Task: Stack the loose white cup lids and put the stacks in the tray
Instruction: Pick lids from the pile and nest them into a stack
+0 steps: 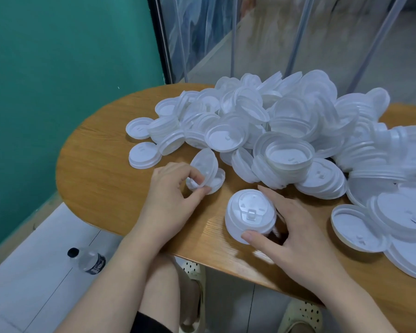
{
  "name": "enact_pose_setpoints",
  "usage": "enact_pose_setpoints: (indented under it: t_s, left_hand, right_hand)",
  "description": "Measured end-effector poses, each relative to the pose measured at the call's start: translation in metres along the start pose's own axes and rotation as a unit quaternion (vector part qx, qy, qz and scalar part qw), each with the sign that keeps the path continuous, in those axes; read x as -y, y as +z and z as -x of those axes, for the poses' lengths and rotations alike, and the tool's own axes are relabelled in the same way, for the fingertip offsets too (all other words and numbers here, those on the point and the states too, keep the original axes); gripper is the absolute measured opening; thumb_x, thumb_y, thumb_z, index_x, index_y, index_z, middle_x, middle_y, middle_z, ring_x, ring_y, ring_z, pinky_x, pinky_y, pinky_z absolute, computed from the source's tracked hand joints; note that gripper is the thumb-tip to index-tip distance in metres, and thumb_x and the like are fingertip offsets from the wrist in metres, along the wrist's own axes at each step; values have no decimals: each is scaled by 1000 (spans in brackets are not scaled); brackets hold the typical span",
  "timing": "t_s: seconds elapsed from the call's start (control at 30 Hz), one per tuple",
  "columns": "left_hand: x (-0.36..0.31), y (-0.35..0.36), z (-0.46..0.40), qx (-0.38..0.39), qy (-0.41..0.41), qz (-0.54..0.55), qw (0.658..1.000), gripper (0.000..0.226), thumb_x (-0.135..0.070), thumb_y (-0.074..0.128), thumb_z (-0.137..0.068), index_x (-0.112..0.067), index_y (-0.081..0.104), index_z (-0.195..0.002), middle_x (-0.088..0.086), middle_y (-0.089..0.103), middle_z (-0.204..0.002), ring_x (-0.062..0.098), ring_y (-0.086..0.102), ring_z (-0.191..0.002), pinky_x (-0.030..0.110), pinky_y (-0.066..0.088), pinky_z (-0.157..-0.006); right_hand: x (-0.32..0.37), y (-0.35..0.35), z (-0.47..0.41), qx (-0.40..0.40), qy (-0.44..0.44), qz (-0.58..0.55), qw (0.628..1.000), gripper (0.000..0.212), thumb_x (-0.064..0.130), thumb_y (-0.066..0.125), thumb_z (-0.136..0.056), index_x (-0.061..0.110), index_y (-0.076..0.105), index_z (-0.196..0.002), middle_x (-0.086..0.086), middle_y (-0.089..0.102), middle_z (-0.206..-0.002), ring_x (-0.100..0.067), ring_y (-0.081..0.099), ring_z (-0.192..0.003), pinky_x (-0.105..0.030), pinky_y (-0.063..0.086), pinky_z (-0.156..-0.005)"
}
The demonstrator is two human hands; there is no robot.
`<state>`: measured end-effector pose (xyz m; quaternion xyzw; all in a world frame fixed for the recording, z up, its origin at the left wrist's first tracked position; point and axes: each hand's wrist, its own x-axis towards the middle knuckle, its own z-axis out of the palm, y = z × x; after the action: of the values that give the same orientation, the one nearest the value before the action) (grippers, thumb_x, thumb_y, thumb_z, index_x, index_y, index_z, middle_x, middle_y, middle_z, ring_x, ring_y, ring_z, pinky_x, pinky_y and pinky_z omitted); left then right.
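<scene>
A large heap of loose white cup lids (pixel 274 121) covers the far and right parts of the wooden table (pixel 101 169). My left hand (pixel 171 195) pinches a tilted lid (pixel 205 164) that leans over another lid lying on the table. A short stack of lids (pixel 249 215) stands near the front edge, and my right hand (pixel 296 234) holds it with the thumb in front and the fingers behind. No tray is in view.
A plastic water bottle (pixel 87 259) lies on the tiled floor to the left of the table. A green wall rises at the left and glass panels stand behind the table. Single lids (pixel 143 156) lie at the heap's left edge.
</scene>
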<state>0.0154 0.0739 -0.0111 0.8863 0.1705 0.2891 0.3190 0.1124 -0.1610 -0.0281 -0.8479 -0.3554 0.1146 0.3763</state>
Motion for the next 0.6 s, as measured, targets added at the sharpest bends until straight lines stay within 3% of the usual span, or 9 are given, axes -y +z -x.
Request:
enact_pose_setpoints:
  t_s: [0.13,0.3,0.4,0.47,0.6]
  left_hand:
    - [-6,3,3,10,-8,35,999,24,-23,88,-81,-27,64,-80,-14,68,-88,11,62,-94,34,44,-91]
    - [-22,3,8,-20,-26,158,987,18,-18,85,-84,-28,70,-88,-14,72,-88,8,65,-88,19,47,-82]
    - [-31,3,9,-57,-34,273,960,19,-21,83,-81,-31,72,-93,-8,75,-92,14,68,-91,26,52,-85]
    - [-37,2,9,-61,-58,347,934,21,-19,82,-80,-23,72,-99,1,79,-95,22,73,-93,30,56,-85]
    - [-38,4,9,12,-95,417,904,23,-15,73,-84,-13,71,-107,6,80,-93,14,75,-86,21,55,-80]
  right_hand:
    - [0,0,0,0,-4,10,1000,89,86,63,-67,55,36,-147,40,44,-134,16,34,-130,-15,30,-101]
    - [4,-2,-1,2,-12,6,1000,77,77,70,-71,63,33,-136,49,40,-125,25,31,-123,-6,28,-96]
    - [1,-2,0,2,-15,1,1000,81,76,73,-69,60,37,-140,45,43,-130,22,33,-126,-8,28,-97]
    - [-1,-1,0,1,-16,-4,1000,87,77,74,-67,56,39,-144,42,45,-131,19,35,-127,-8,29,-97]
    - [0,-2,-1,3,-21,-9,1000,84,72,79,-67,59,42,-142,42,49,-129,13,40,-127,-12,32,-96]
